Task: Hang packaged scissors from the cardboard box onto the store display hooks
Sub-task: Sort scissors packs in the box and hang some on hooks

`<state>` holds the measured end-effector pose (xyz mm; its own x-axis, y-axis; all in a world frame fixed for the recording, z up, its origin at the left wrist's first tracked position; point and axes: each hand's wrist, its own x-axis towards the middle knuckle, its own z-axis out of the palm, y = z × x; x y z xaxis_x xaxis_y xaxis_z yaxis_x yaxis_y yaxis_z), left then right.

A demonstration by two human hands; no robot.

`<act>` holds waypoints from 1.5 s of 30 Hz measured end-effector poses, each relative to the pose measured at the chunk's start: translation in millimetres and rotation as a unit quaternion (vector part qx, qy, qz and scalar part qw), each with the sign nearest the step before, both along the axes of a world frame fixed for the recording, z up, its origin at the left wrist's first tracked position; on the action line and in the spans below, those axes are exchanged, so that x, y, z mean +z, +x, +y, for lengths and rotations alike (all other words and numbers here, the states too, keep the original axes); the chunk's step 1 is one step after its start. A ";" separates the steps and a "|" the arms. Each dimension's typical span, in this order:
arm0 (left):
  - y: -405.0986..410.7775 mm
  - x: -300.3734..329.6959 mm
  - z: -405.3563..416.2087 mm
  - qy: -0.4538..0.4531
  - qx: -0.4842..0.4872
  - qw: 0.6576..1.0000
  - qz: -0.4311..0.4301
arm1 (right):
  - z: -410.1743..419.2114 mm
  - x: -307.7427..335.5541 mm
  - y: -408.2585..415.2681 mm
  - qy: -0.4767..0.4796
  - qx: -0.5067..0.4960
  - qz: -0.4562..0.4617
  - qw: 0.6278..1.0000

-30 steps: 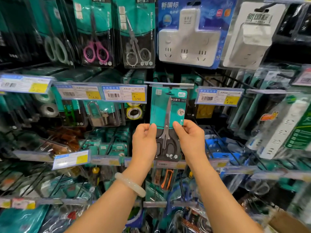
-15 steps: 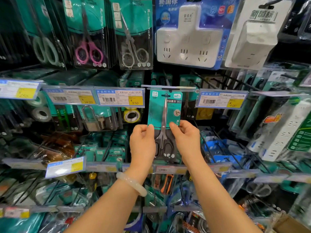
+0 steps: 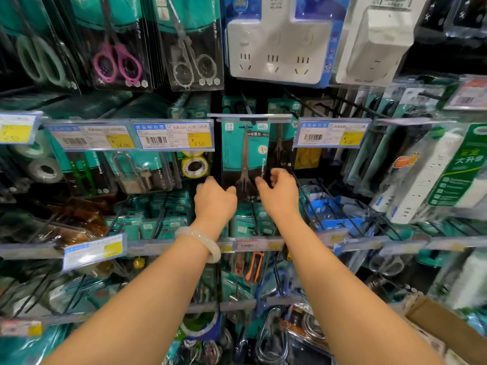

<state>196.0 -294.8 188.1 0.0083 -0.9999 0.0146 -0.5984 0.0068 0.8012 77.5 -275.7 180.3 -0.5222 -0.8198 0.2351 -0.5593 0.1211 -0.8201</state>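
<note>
A teal-and-black packaged scissors hangs on a display hook under a clear label strip, in the middle row of the rack. My left hand and my right hand are at the pack's lower corners, one on each side. Their fingers are loosely curled and the thumbs lie against the pack's lower edge; I see no firm grip. The pack's bottom is hidden behind my hands. A corner of the brown cardboard box shows at the lower right.
More scissors packs, pink-handled and clear-handled, hang in the row above, beside white power adapters. Price tags line the rails. A padlock, tape rolls and power strips crowd the neighbouring hooks. Bare black hooks jut out right of my hands.
The scissors pack has slid back along the hook, under the label strip. Both hands have loosened from pinching its sides and dropped to its lower edge. The camera has moved closer to the rack.
</note>
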 end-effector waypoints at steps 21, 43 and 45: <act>2.7 -181.2 174.3 -0.062 -0.410 0.799 -0.436 | 238.4 -185.3 26.4 0.390 0.060 0.207 0.895; -52.2 -191.3 273.5 0.018 -0.344 0.833 -0.433 | 324.3 -177.3 -43.8 0.268 0.109 0.156 0.944; -67.2 -185.6 289.8 0.022 -0.328 0.847 -0.417 | 337.1 -168.1 -58.2 0.238 0.109 0.138 0.955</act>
